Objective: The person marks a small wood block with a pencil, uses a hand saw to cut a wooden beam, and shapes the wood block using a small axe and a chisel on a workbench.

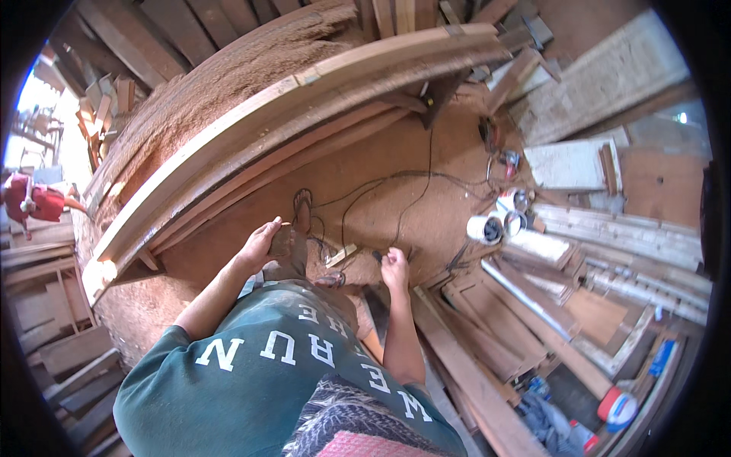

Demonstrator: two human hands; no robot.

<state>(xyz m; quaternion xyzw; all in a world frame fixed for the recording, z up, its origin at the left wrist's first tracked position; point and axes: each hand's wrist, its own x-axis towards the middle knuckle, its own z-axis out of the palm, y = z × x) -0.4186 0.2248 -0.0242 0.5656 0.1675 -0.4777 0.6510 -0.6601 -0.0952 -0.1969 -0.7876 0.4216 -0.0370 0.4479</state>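
Note:
My left hand (263,242) is in front of my body, near the side of a long wooden workbench (221,135). Its fingers are closed, and a small pale tip shows past the fingertips; I cannot make out what it is. Over the dusty floor to the right, my right hand (394,268) is closed too. A small dark thing (378,257) sticks out beside its thumb, too small to name. Between the hands, a short pale wood offcut (340,256) lies on the floor near my sandalled foot (302,204).
Black cables (365,186) snake across the floor ahead. White buckets (485,228) stand to the right beside stacked boards (609,228). Sawdust (228,84) is heaped beyond the bench. Planks (472,358) lean close on my right. At far left is another person in red (42,202).

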